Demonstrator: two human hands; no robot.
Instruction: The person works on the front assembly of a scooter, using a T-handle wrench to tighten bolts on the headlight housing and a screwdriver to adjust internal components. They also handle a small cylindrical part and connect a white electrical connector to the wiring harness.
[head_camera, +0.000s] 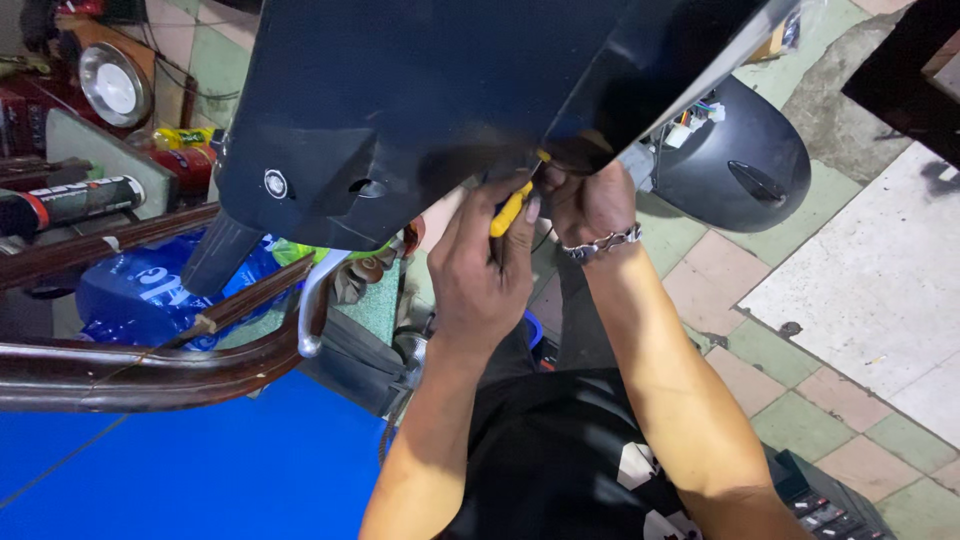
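A yellow-handled screwdriver (511, 207) was gripped in the left hand (480, 270), the fingers curled closed around the handle, and its tip was pushed up under the lower edge of the dark scooter body panel (400, 110), where it could not be seen. The right hand (590, 200), with a metal chain bracelet (600, 243) at the wrist, was pressed against the same edge just beside the tool; its fingertips were hidden under the panel, so it could not be told whether anything was pinched between them. Because the tip was worked blind, a slip off the fastener could be risked, and the glossy panel could be scratched or the nearby right fingers jabbed. The loose wires with white connectors (690, 122), exposed beside the panel near the black fender (745, 160), could be snagged or strained if the panel were shifted suddenly.
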